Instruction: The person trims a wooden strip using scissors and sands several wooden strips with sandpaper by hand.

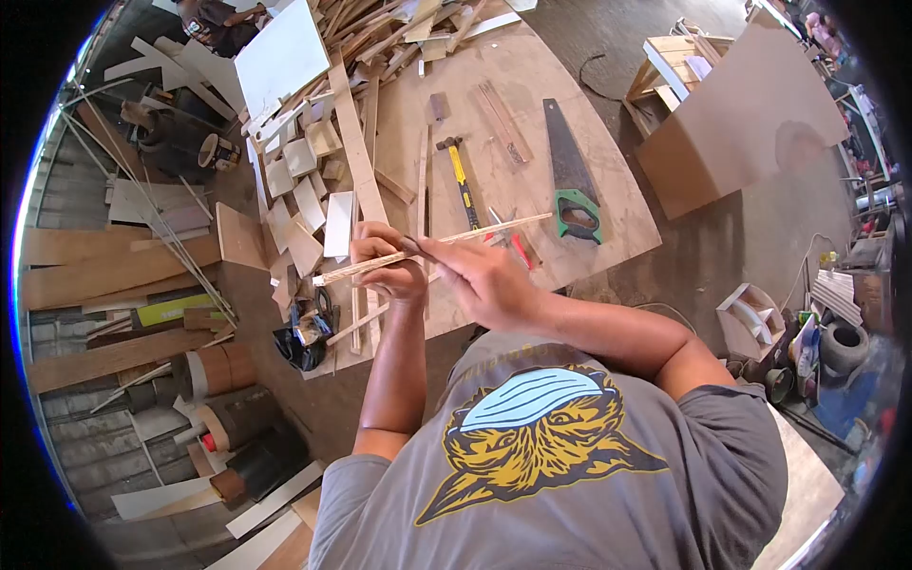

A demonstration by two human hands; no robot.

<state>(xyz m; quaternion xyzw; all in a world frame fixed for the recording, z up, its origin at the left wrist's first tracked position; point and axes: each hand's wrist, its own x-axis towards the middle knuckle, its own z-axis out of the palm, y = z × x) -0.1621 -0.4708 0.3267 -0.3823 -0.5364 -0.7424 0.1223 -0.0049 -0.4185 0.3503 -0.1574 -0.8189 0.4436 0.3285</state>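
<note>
A thin wooden strip [499, 227] is held up over the near part of the wooden table [608, 190], slanting up toward the right. My left hand [389, 261] is closed around its left part. Against the strip, beside the left fingertips, my right hand [484, 283] has its fingers pressed together; a small dark piece between the hands is too small to make out. Beyond the hands lie a hammer [461, 180] with a yellow and black handle and a red-handled tool [520, 249]. A handsaw [570, 171] with a green handle rests to their right.
Wood offcuts [304, 161] are heaped on the table's left side, with a white board [282, 57] behind. A black bag [299, 350] sits at the near left corner. A large brown sheet [731, 123] stands at the right. Another person [217, 27] is at the upper left.
</note>
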